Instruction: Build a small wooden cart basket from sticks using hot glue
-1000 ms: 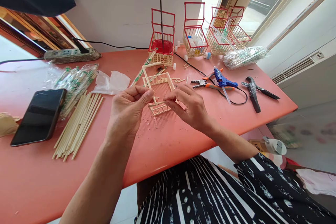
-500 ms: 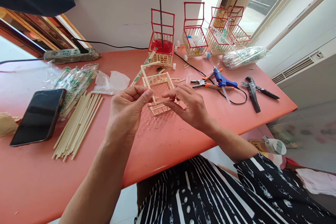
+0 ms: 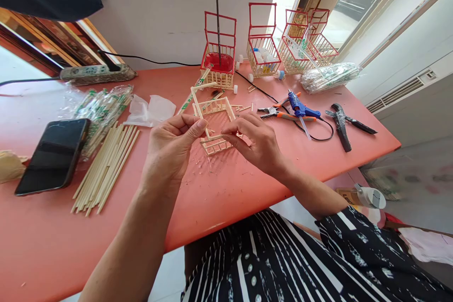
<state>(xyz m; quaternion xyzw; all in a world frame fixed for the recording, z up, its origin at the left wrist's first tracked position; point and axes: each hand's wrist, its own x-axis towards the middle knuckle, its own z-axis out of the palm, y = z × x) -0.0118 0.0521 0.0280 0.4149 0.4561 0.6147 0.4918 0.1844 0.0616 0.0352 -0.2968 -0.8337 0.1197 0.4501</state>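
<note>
Between my hands is a three-sided frame of pale wooden sticks, raised above the table. My left hand pinches its long side near the lower corner, thumb against fingertips. At the free end of the lower stick, my right hand has thumb and index finger closed on it. Just behind and below sits a small basket of wooden sticks, partly covered by the frame and my fingers. Wood crumbs lie around it.
A blue glue gun, pliers and black-handled cutters lie right. Red-trimmed stick baskets stand at the back. Left are loose sticks, a phone, wrapped chopsticks and a power strip.
My right fingertips have shifted slightly right along the lower stick, showing more of it. My left hand keeps its hold, and the basket stays where it was.
</note>
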